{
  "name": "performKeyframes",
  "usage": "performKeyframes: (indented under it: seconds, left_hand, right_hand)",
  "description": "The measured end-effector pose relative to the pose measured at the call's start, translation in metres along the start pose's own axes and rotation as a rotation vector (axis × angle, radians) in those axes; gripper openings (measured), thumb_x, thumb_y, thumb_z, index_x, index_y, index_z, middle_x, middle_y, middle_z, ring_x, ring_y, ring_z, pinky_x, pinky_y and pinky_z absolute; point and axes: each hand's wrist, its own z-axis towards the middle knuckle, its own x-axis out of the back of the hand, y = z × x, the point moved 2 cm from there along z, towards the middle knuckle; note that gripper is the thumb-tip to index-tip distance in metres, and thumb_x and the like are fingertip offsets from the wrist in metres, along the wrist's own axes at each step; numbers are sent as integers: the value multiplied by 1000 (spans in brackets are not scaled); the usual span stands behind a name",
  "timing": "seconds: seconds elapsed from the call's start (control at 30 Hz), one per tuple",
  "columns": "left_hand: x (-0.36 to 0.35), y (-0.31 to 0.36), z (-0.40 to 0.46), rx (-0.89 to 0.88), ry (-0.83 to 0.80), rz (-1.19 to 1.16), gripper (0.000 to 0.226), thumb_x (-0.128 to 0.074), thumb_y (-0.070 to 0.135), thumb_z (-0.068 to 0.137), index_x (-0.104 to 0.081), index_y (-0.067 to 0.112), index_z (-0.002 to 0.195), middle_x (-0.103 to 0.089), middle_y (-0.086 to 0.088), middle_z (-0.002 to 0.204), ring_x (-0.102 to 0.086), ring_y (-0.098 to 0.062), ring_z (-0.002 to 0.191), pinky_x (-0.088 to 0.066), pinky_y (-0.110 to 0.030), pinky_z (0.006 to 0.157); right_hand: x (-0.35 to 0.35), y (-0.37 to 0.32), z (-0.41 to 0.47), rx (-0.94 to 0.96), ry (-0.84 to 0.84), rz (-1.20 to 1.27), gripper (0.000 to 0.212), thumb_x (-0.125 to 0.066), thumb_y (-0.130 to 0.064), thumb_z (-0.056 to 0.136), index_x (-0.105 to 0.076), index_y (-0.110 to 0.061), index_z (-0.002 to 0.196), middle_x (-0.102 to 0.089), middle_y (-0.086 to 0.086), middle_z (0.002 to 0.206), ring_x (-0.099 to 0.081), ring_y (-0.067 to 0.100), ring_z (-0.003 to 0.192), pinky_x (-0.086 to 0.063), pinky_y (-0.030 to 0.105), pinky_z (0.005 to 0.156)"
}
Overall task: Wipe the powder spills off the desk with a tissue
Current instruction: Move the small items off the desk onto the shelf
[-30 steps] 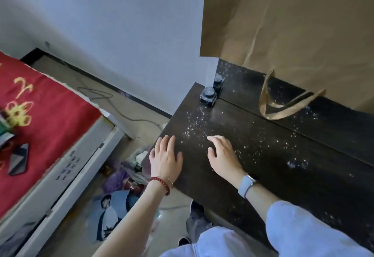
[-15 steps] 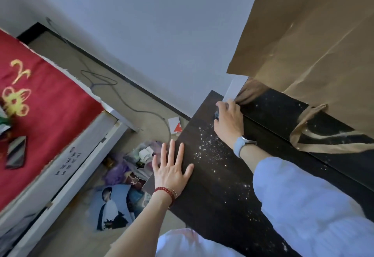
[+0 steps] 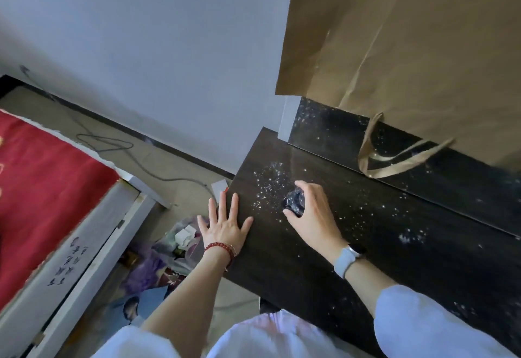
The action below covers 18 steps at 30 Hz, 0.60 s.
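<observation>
White powder [image 3: 269, 183] lies scattered over the dark wooden desk [image 3: 282, 259], thickest near its far left corner, with more specks [image 3: 410, 236] to the right. My right hand [image 3: 313, 211] holds a small dark ink bottle [image 3: 294, 202] just above the desk, right of the thick patch. Spread flat with fingers apart, my left hand [image 3: 225, 225] rests on the desk's left edge. No tissue is in view.
A large brown paper bag [image 3: 408, 47] with a hanging handle [image 3: 394, 157] stands on the raised back shelf. Left of the desk lie floor clutter [image 3: 169, 247], a cable [image 3: 118, 146] and a bed with a red cover [image 3: 42, 188].
My right hand reached to the far left corner, took hold of the small dark bottle there and drew it back toward me. My left hand stayed on the desk edge.
</observation>
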Motion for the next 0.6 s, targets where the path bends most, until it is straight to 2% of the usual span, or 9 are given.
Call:
performKeyframes:
  seconds: [0.1,0.2,0.4,0.6]
  left_hand:
    - [12,12,-19,-14,90,-96,60,-24,50,93,-3,27,145,6,-3,156,8,-24,143,0,-55,114]
    - [8,32,-67,-104,191,-203,57,-35,41,93,-15,24,144,-6,-4,156,0,-24,143,-6,-52,114]
    - [-45,81,-170,-332,28,-192,51,-42,33,92,-29,22,140,-24,0,152,-13,-17,141,-13,-43,114]
    - [-80,171,-243,-682,-37,-131,50,-45,30,91,-33,20,138,-29,0,150,-22,-18,138,-18,-35,111]
  right_hand:
    - [10,6,-62,-88,62,36,61,-72,-15,75,-41,-12,128,-45,8,123,-44,20,117,-31,19,98]
    - [18,17,-128,-215,179,69,62,-74,-16,73,-43,-13,127,-48,5,122,-46,19,115,-32,17,94]
    - [43,43,-248,-454,359,72,61,-75,-18,72,-45,-11,124,-51,7,121,-47,22,115,-32,19,95]
    - [95,85,-343,-636,555,68,61,-76,-16,70,-46,-6,123,-53,13,119,-50,28,113,-36,27,96]
